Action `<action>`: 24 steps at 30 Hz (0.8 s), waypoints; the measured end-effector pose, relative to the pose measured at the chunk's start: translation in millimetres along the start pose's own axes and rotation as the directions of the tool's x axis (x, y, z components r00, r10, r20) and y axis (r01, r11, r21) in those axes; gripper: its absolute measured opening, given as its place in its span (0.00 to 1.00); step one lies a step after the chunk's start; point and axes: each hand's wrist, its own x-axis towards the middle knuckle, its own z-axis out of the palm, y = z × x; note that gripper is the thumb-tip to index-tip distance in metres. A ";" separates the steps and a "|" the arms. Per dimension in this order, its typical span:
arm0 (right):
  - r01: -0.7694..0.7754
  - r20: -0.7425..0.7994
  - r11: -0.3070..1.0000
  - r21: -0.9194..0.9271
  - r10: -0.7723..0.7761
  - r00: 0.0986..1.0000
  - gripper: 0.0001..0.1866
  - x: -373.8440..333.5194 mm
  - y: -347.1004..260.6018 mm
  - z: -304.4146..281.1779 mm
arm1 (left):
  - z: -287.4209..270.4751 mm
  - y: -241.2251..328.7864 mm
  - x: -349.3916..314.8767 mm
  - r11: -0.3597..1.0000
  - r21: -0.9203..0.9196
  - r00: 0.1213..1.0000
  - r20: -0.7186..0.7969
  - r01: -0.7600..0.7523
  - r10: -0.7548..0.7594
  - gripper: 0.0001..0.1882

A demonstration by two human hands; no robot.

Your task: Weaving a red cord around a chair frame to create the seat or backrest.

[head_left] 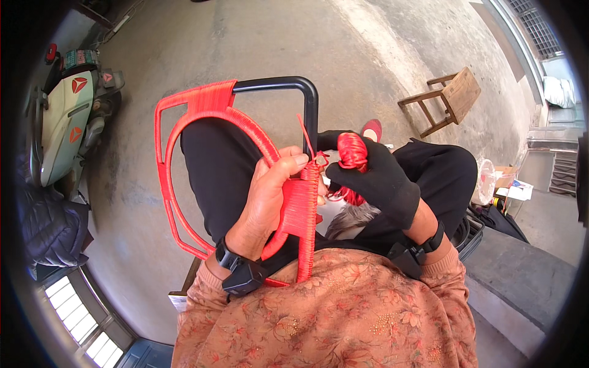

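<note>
A black metal frame (310,98) lies across my lap, much of it wound in red plastic cord (202,101). My bare left hand (265,199) grips the red-wrapped bar near the frame's middle, thumb pressed on the wrapping. My right hand (371,178), in a black glove, holds a small bundle of red cord (352,151) just right of the black upright bar. A loose cord end sticks up between the two hands. Black bands sit on both wrists.
A pale green scooter (64,116) is parked at the left. A small wooden stool (451,98) stands on the concrete floor at upper right. Bags and boxes (500,181) lie at the right, beside a raised concrete step (521,270).
</note>
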 end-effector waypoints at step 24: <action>0.105 -0.071 0.923 -0.370 -0.141 0.987 0.08 -44.3 -23.6 -25.4 | -6.1 -0.9 -3.9 1.000 -0.012 0.999 0.029 -0.012 0.012 0.13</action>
